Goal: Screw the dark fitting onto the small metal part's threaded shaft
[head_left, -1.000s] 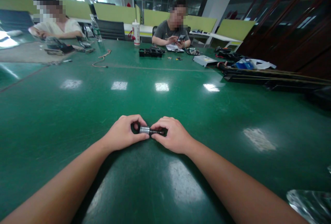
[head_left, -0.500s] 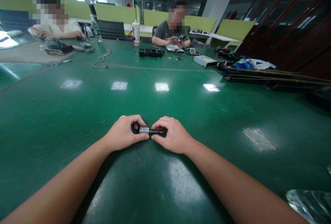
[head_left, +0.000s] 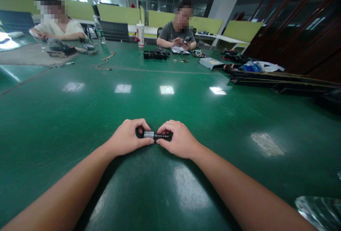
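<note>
A small metal part lies lengthwise between my two hands, low over the green table (head_left: pixel 165 106) or resting on it; I cannot tell which. Its left half is a smooth silver cylinder (head_left: pixel 148 134), and a thinner dark ribbed shaft (head_left: pixel 162 136) extends from it to the right. My left hand (head_left: pixel 124 137) pinches the silver cylinder between thumb and fingers. Thumb and fingers of my right hand (head_left: pixel 182 139) close around the dark shaft near where it meets the cylinder. The fingertips partly cover the joint between the two sections.
Two people sit across the table, one handling a phone-like device (head_left: pixel 187 39). A black device (head_left: pixel 156 54), a white tumbler (head_left: pixel 140 35), a plastic bottle (head_left: pixel 99 30) and a cord (head_left: pixel 105 62) stand or lie farther back. Long dark parts (head_left: pixel 277 78) occupy the right. Clear plastic (head_left: pixel 317 209) lies at lower right.
</note>
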`<state>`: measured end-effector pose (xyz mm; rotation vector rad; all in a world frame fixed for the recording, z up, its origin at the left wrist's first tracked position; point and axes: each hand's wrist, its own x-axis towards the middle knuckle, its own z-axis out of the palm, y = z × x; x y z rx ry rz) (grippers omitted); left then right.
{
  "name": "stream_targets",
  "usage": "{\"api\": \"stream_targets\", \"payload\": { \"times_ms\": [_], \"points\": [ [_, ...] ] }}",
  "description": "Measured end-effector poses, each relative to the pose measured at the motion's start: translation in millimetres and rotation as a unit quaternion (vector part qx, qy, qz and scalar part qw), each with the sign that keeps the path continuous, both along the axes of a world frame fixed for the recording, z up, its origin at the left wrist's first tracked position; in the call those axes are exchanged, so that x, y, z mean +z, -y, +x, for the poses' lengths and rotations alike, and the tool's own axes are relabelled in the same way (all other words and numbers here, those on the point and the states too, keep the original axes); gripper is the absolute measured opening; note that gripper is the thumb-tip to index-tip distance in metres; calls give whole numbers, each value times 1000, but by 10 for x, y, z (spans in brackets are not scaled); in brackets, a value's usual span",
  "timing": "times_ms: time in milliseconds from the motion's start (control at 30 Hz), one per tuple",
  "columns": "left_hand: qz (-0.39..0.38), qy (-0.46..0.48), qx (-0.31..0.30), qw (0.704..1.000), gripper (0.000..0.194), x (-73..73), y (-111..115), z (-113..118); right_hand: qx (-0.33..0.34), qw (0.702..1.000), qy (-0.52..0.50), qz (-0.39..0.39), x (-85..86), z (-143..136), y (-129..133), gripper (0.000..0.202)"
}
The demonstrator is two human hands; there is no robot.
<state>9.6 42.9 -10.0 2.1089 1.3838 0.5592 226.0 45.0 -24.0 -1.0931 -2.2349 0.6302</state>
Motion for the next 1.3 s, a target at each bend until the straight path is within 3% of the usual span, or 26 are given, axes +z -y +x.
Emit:
{"api": "stream_targets", "payload": {
  "times_ms": [767, 1100, 1300],
  "points": [
    [8, -4, 2, 1000, 27, 26, 7, 13, -29, 999, 24, 5, 12, 49, -28, 8],
    [-9, 4, 17, 1000, 27, 15, 10, 18, -94, 995, 3, -20, 5, 190, -126, 4],
    [-12, 3, 17, 1000, 27, 14, 16, 14, -82, 997, 10, -9, 5, 187, -114, 6]
  ]
}}
